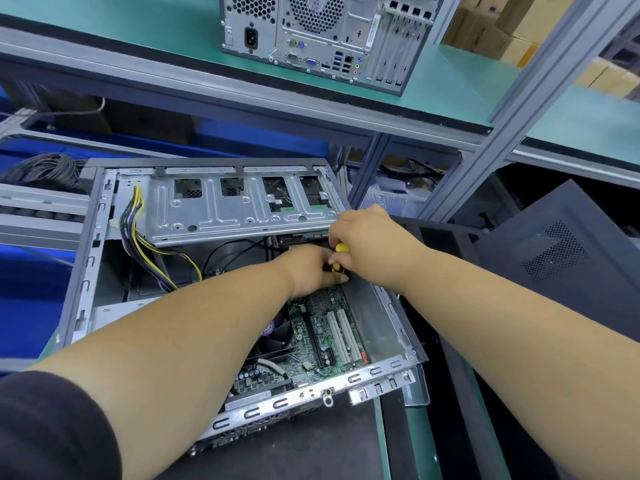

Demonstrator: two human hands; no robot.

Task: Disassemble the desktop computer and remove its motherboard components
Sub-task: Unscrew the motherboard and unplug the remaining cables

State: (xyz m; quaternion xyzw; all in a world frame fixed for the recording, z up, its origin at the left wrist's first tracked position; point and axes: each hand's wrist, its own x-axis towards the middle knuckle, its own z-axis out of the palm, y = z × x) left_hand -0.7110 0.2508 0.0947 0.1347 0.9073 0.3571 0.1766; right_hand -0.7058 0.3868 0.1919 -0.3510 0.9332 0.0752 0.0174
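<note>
Both hands (pixel 360 237) grip yellow screwdriver (pixel 341 249) (roughly upright) over motherboard (pixel 325 327).

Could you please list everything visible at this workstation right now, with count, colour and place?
Open computer case: one, grey metal, lying on its side on the bench.
Motherboard: one, green, inside the case, near edge.
Drive cage: one, silver, far side of the case.
Power cables: one bundle, yellow, black and purple, left inside the case.
Screwdriver: one, yellow handle, between both hands.
Side panel: one, dark grey, leaning at right.
Second computer tower: one, silver, on the green upper shelf, rear facing us.
Cardboard boxes: several, brown, top right.
Left hand: one, at the screwdriver's lower part.
Right hand: one, holds the handle.
</note>
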